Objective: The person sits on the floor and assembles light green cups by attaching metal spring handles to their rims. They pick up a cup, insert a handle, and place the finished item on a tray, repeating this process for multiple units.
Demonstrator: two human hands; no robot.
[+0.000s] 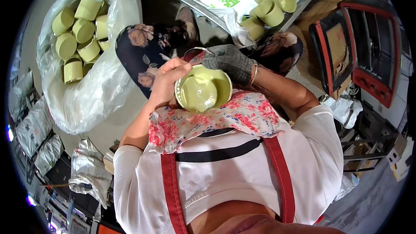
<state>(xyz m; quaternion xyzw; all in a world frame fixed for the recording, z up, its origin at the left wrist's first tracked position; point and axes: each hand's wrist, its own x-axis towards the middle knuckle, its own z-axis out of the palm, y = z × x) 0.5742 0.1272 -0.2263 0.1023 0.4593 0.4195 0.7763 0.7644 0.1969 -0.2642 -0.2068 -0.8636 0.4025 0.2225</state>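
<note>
A pale green plastic cup (200, 92) is tilted against my lap, its mouth facing up toward me. My bare left hand (171, 77) grips its left rim, with the thumb along the edge. My right hand (229, 63), in a dark grey knitted glove, is curled at the cup's far rim; its fingertips are partly hidden. A thin dark reddish loop (196, 49) shows beside the gloved fingers, and I cannot make out what it belongs to. Next to my left fingers a short pale stick-like end (165, 56) sticks out.
At left, a big clear plastic bag (97, 106) stands open with several ribbed green cups (83, 30) inside. Ahead, a metal-edged tray (190, 1) carries more cups (269, 13). A red and black metal frame (372, 47) and cardboard (318, 11) lie at right.
</note>
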